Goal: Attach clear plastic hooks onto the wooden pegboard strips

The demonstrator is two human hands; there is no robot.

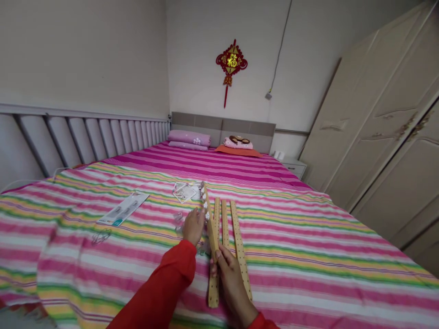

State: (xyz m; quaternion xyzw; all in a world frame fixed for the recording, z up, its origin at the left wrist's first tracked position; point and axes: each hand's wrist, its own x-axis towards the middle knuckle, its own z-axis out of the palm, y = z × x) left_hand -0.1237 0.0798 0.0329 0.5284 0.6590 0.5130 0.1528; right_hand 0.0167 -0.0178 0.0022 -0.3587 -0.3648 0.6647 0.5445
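A long wooden strip with small holes (210,228) is raised at a slant above the bed. My right hand (233,278) is closed around its lower part. Along the strip's upper left edge sit several small white pieces (205,196), too small to name. My left hand (194,226) is beside that edge, fingers drawn together at the lowest white piece; what they pinch, if anything, is hidden. Flat on the bed to the right lie more perforated wooden strips, including a middle one (224,219) and a right one (239,242).
A striped sheet (291,256) covers the bed. Left of my hands are a white packaging card (124,208), a thin loose cord or wire (101,236) and clear plastic bits (178,218). Beyond them lies a white-framed card (184,192). A slatted rail (103,135) borders the left side.
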